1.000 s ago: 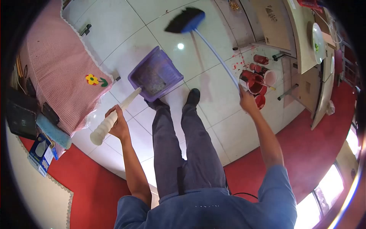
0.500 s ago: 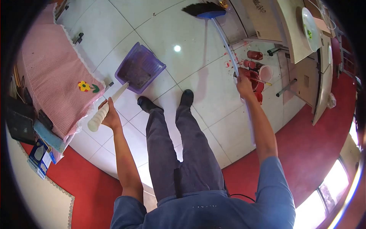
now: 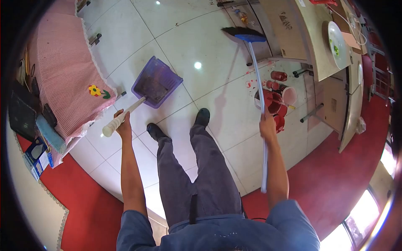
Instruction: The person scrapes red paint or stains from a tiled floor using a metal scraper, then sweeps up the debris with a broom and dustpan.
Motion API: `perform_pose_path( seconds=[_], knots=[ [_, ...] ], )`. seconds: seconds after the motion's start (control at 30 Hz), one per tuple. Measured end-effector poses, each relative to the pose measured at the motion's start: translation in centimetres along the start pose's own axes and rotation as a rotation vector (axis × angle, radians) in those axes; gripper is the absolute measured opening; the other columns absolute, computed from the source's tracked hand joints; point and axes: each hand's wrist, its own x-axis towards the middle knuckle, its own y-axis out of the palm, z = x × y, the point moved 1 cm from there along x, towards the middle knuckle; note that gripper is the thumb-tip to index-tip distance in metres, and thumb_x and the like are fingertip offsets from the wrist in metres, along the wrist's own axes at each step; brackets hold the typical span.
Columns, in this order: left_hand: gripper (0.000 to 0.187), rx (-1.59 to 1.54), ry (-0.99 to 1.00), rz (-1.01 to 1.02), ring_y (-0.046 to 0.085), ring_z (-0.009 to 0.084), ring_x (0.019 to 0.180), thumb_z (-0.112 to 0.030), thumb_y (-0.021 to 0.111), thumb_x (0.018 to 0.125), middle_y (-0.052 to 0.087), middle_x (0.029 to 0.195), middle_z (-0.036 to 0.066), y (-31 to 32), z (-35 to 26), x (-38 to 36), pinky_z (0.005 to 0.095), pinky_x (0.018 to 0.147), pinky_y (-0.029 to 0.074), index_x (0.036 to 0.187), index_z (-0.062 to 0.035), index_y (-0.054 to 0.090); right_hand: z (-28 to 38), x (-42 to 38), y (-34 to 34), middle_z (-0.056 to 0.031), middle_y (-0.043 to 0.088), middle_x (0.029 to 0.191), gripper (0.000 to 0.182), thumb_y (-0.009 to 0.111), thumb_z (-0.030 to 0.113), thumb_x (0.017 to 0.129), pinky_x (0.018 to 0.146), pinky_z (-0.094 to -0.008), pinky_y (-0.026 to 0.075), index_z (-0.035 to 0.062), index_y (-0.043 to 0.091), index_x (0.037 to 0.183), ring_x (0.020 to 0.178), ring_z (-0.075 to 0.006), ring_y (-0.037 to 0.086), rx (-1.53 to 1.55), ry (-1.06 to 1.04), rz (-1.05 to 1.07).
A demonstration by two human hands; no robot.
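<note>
My left hand (image 3: pixel 124 124) is closed round the white handle of a purple dustpan (image 3: pixel 173 79). The pan lies ahead of my feet on the tiles, with dark dirt across its bottom. On the other side, my right hand (image 3: pixel 268 126) grips the pale blue stick of a broom (image 3: pixel 250 38). Its dark bristles point away from me, near the foot of the wooden desk, and the stick's lower end runs back along my forearm. Red containers (image 3: pixel 274 103), one with a brush across it, stand on the floor just right of the stick.
A table with a pink checked cloth (image 3: pixel 63 71) is on the left. Wooden desks (image 3: pixel 318 46) stand on the right, with a plate (image 3: pixel 337 44) on top. Red splashes mark the tiles near the containers. Red carpet (image 3: pixel 301 180) borders the tiled floor.
The broom head has shifted right and slightly down, and its stick now stands steeper. My right hand is lower. The dustpan's handle has turned a little, with the pan still near the same place.
</note>
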Motion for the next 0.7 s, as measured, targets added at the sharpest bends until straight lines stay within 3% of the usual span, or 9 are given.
perform_pose_path(
  seconds=[0.03,0.13,0.27,0.37,0.47,0.53,0.6,0.7],
  knots=[
    [0.028,-0.001,-0.005,0.024,0.058,0.0172,0.088,-0.007,0.073,0.076,0.063,0.094,0.008,-0.4,-0.3,0.1,0.0299,0.084,0.047,0.099,-0.0017,0.059,1.6,0.4,-0.4,-0.0207,0.062,0.075,0.049,0.037,0.013,0.092,0.051,-0.04,0.051,0.0097,0.032,0.141,0.053,-0.0301,0.06,0.056,0.12,0.09],
    [0.027,0.078,-0.035,0.097,0.059,0.0158,0.086,-0.013,0.075,0.077,0.064,0.091,0.007,-1.4,1.6,0.4,0.0291,0.082,0.047,0.097,-0.0019,0.061,1.9,0.0,2.8,-0.0175,0.06,0.07,0.049,0.036,0.014,0.093,0.037,-0.0359,0.046,0.0082,0.032,0.141,0.041,-0.0234,0.055,0.104,0.183,0.043],
    [0.025,0.213,0.006,0.089,0.06,0.0164,0.083,-0.018,0.073,0.078,0.065,0.089,0.007,-1.5,0.5,1.2,0.0298,0.079,0.047,0.094,-0.0019,0.062,1.5,-6.1,6.6,-0.0164,0.06,0.073,0.05,0.039,0.017,0.093,0.038,-0.0372,0.046,0.0123,0.032,0.142,0.043,-0.0216,0.054,0.14,0.207,0.135],
    [0.02,0.112,0.153,0.039,0.062,0.0184,0.084,-0.015,0.069,0.081,0.066,0.09,0.008,-1.3,2.3,2.1,0.0304,0.08,0.048,0.093,-0.0016,0.062,2.3,-9.2,5.4,-0.0167,0.063,0.079,0.051,0.041,0.019,0.092,0.038,-0.036,0.045,0.0152,0.033,0.142,0.049,-0.0233,0.058,0.07,0.318,0.102],
    [0.013,-0.015,0.067,-0.003,0.063,0.0202,0.087,-0.011,0.065,0.081,0.066,0.093,0.011,-1.4,0.1,2.4,0.031,0.082,0.048,0.089,-0.0018,0.061,0.1,-10.4,3.7,-0.0206,0.065,0.091,0.053,0.046,0.018,0.089,0.056,-0.046,0.05,0.0149,0.033,0.141,0.071,-0.0373,0.065,-0.431,0.045,-0.084],
    [0.011,-0.059,0.144,-0.023,0.062,0.0208,0.088,-0.008,0.065,0.08,0.066,0.094,0.012,-2.0,0.7,2.8,0.0316,0.083,0.048,0.088,-0.0024,0.061,0.8,-10.9,1.9,-0.0254,0.064,0.085,0.06,0.05,0.013,0.084,0.056,-0.0457,0.052,0.016,0.033,0.141,0.066,-0.0403,0.064,-0.606,-0.058,-0.186],
    [0.011,-0.131,0.215,-0.036,0.062,0.0221,0.091,-0.002,0.065,0.076,0.066,0.093,0.012,-2.5,1.4,3.1,0.0329,0.084,0.047,0.086,-0.004,0.06,4.0,-10.6,0.3,-0.025,0.064,0.086,0.064,0.052,0.01,0.081,0.063,-0.0472,0.052,0.0127,0.032,0.141,0.072,-0.0407,0.064,-0.772,0.013,-0.172],
    [0.012,-0.111,0.091,-0.069,0.062,0.0219,0.09,-0.004,0.066,0.075,0.066,0.092,0.012,-3.2,2.7,3.6,0.0334,0.082,0.047,0.085,-0.0046,0.06,4.3,-4.7,0.3,-0.0253,0.064,0.089,0.063,0.054,0.006,0.077,0.07,-0.0482,0.051,0.0074,0.035,0.137,0.081,-0.041,0.063,-0.905,-0.078,-0.147]
  ],
)
